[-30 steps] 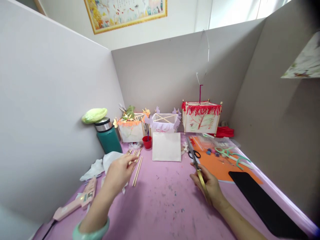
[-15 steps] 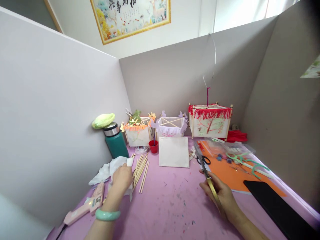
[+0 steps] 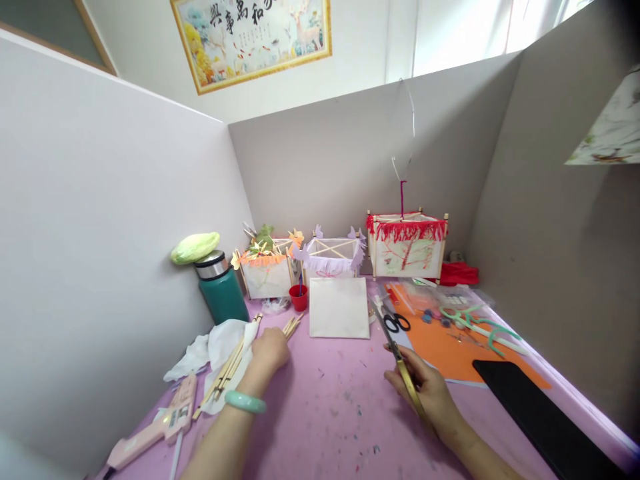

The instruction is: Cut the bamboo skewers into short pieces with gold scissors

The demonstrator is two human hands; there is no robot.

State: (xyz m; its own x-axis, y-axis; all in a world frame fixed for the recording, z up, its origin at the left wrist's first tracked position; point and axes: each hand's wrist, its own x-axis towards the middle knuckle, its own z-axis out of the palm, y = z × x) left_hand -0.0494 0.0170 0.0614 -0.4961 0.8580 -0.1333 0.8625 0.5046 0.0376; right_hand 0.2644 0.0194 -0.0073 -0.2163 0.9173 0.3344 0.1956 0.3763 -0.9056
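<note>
Resting on the pink table, the left hand lies with its fingers curled down over a bundle of wooden sticks; the sticks run slantwise from near the glue gun up past the hand, their far ends showing just beyond the knuckles near the red cup. Whether the fingers truly clamp the sticks or only press on them cannot be told. A green bangle sits on that wrist. Under and beside the sticks lies crumpled white tissue. The right hand, well apart to the right, is closed around a pair of gold scissors, blades pointing away toward the back of the table, with the tips near a pair of black scissors that lies at the edge of the orange sheet. Between the hands, farther back, a white paper square lies flat. Behind it stand three lanterns: one with orange trim, one with purple trim, one with red fringe. A teal flask stands at the left wall with a green bundle on its lid. A black slab lies at the right edge, beside the orange sheet.
</note>
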